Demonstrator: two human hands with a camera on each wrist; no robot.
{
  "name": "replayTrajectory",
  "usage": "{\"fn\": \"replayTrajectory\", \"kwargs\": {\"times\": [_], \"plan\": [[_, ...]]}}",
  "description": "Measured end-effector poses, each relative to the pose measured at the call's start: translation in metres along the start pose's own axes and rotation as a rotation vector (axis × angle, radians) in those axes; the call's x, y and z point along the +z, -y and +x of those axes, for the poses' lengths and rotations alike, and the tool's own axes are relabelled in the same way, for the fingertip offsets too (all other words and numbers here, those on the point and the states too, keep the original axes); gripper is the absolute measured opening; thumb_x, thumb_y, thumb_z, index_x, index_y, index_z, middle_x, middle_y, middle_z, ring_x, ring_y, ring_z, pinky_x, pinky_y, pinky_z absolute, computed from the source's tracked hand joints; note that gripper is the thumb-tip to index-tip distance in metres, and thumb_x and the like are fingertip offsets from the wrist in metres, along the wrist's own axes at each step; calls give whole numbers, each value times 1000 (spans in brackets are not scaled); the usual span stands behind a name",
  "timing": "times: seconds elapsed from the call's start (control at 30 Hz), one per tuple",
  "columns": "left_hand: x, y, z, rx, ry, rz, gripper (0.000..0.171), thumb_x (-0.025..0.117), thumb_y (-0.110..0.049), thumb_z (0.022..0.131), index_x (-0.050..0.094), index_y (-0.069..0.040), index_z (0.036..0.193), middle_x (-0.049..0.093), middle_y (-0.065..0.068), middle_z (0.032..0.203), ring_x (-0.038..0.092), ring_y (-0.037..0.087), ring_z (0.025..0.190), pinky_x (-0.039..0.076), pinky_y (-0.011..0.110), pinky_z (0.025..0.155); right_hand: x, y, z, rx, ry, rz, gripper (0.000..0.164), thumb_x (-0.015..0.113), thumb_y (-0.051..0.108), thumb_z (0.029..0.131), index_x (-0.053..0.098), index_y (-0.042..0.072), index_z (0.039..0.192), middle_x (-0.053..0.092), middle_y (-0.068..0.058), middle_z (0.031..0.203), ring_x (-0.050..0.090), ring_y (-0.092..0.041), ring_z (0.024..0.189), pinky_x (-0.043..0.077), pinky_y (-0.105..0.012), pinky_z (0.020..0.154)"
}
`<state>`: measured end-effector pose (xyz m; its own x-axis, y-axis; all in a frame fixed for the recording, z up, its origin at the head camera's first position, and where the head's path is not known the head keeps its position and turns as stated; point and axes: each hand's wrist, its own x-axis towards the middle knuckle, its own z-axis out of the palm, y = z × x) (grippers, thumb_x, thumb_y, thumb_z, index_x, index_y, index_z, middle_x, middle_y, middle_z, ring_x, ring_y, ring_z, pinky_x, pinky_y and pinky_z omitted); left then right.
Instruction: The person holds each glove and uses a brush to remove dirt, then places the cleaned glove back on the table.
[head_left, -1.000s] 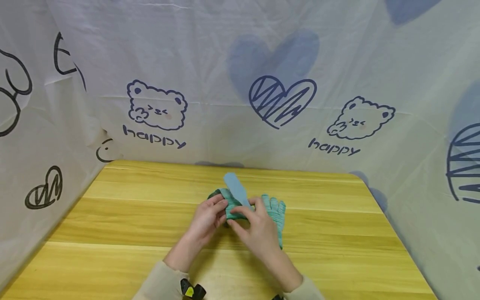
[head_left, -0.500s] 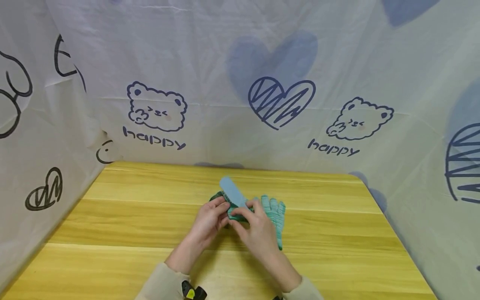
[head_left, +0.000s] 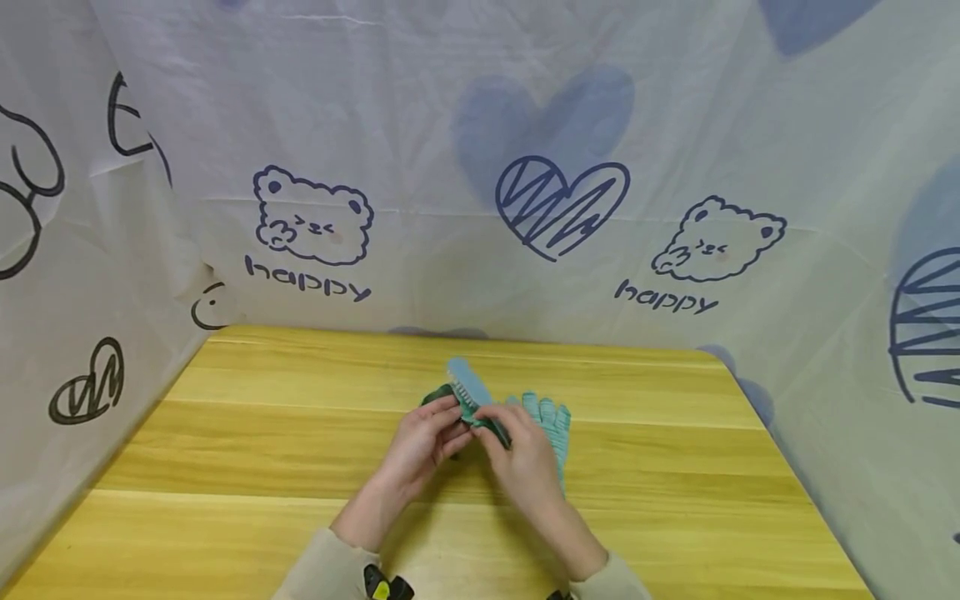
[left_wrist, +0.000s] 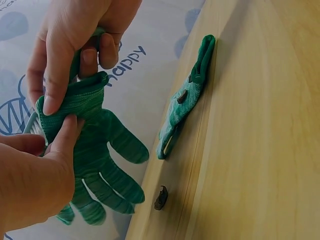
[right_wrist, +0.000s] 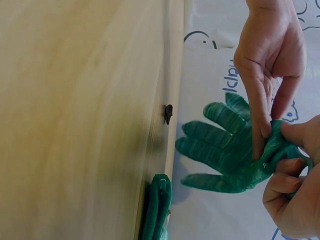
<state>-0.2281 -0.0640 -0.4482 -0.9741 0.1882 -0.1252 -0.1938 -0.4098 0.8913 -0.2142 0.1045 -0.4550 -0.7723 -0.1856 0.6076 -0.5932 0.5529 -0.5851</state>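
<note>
Over the middle of the table, my left hand [head_left: 423,446] pinches a green knitted glove [left_wrist: 95,155] near its cuff. My right hand [head_left: 525,458] grips the folded cuff [right_wrist: 277,147] close by, thumb against fingers. The glove's fingers [right_wrist: 205,137] hang loose in the right wrist view. A light blue brush [head_left: 472,385] with white bristles sticks up between the hands; its bristles [left_wrist: 35,125] show beside the cuff in the left wrist view. Its handle is hidden behind the glove and my right hand, so I cannot tell which hand holds it.
A second green glove [head_left: 553,425] lies on the wooden table [head_left: 675,467] right of my hands, with dark brown spots [left_wrist: 182,96] on it. A small dark object [left_wrist: 161,198] sits on the table below the held glove. A printed cloth [head_left: 420,142] hangs behind.
The blue brush has tilted, so its white bristles now show on the left side. My right fingers have shifted up toward my left hand, and the cuff between them has turned and folded.
</note>
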Motion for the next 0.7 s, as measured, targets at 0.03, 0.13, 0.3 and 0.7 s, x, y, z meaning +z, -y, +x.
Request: {"fn": "replayTrajectory", "kwargs": {"times": [0.03, 0.13, 0.3, 0.7], "plan": [[0, 0, 0, -4, -2, -8, 48, 44, -4, 110, 36, 13, 154, 64, 25, 133, 73, 11, 99, 59, 24, 90, -1, 0, 0, 14, 1, 13, 17, 78, 9, 94, 72, 12, 109, 70, -6, 108, 69, -21, 97, 61, -40, 80], [0, 0, 0, -5, 16, -14, 49, 45, -5, 110, 35, 12, 154, 62, 28, 135, 73, 13, 102, 58, 26, 93, -3, -1, 2, 56, -7, 48, 16, 76, 9, 96, 71, 12, 111, 71, -7, 110, 70, -23, 102, 61, -43, 83], [0, -1, -1, -5, 58, 3, 47, 45, -9, 111, 40, 9, 154, 55, 29, 145, 71, 15, 112, 56, 29, 98, -7, -1, 5, 135, -34, 124, 15, 74, 11, 98, 69, 13, 113, 73, -6, 109, 64, -18, 88, 57, -34, 72], [3, -3, -2, -23, 146, -18, 45, 44, -10, 111, 42, 5, 154, 52, 21, 152, 67, 24, 123, 53, 35, 104, -24, -9, 14, 324, -123, 378, 14, 71, 8, 100, 68, 9, 113, 72, -16, 106, 48, -8, 57, 38, -19, 45]]}}
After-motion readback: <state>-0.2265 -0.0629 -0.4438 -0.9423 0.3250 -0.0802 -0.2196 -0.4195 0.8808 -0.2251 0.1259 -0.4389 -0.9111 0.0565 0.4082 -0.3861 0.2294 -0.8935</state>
